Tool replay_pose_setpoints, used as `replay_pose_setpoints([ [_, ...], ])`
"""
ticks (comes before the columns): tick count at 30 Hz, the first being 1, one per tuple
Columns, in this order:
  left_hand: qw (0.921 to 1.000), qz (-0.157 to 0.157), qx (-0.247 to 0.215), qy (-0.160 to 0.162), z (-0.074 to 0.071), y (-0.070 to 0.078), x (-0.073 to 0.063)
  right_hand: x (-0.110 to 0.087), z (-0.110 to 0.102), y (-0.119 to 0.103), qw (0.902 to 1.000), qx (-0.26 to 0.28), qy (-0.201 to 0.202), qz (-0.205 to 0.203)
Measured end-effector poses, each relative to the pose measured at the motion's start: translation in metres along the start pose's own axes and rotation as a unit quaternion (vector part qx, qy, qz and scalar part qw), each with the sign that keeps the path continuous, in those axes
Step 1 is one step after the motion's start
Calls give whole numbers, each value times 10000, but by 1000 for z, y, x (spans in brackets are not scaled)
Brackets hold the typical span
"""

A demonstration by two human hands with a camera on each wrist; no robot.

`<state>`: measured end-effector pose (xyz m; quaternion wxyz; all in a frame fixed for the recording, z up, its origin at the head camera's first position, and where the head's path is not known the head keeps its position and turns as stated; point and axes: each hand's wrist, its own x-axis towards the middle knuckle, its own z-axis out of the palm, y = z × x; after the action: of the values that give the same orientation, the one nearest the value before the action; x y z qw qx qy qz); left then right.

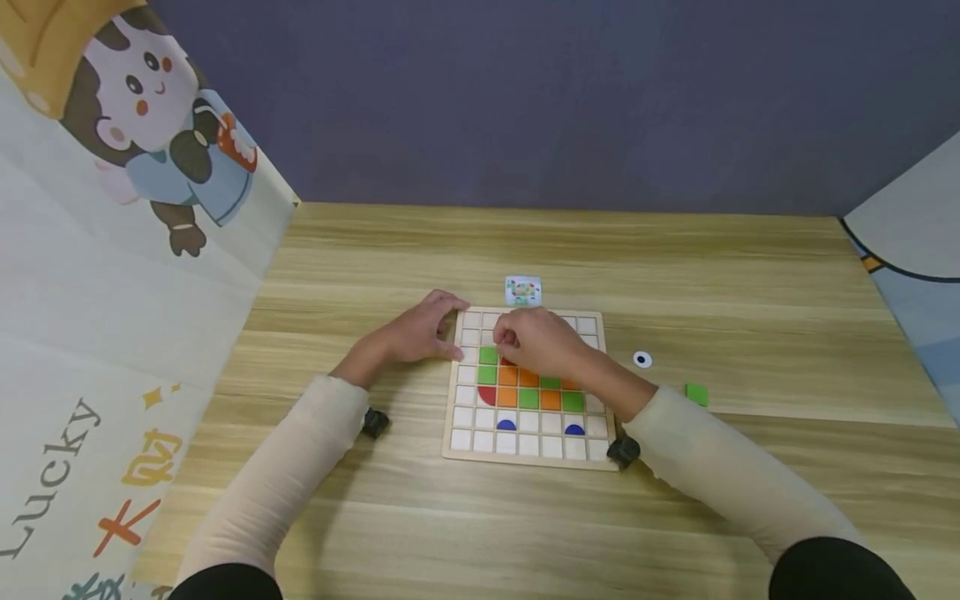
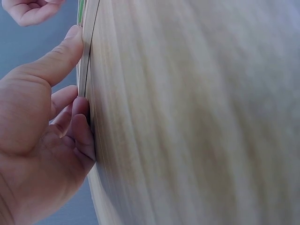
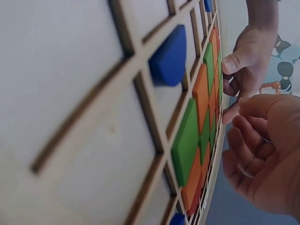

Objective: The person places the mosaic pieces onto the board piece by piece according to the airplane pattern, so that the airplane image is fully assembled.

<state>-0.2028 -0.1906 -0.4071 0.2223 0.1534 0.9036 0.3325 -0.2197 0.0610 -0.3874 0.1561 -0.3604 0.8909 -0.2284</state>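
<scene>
A square wooden grid board lies on the table with green, orange, red and blue pieces in its cells. My left hand rests at the board's upper left edge, thumb and fingertips touching the rim; in the left wrist view, its other fingers bend loosely beside the rim. Over the board's upper middle, my right hand has its fingers curled, thumb near the index finger. Whether a small piece sits between those fingertips is hidden. Just below them shows a red piece. Two blue half-round pieces lie in a lower row.
A small printed pattern card lies behind the board. To the right, a round white piece with a dark eye-like centre and a green square tile lie on the wooden table. A dark panel stands behind.
</scene>
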Motion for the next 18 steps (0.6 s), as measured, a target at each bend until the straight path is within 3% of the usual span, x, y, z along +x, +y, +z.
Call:
replay_pose_setpoints([
  [18, 10000, -75, -34, -56, 0, -4, 1, -27, -28, 20, 9991, 124, 63, 410],
])
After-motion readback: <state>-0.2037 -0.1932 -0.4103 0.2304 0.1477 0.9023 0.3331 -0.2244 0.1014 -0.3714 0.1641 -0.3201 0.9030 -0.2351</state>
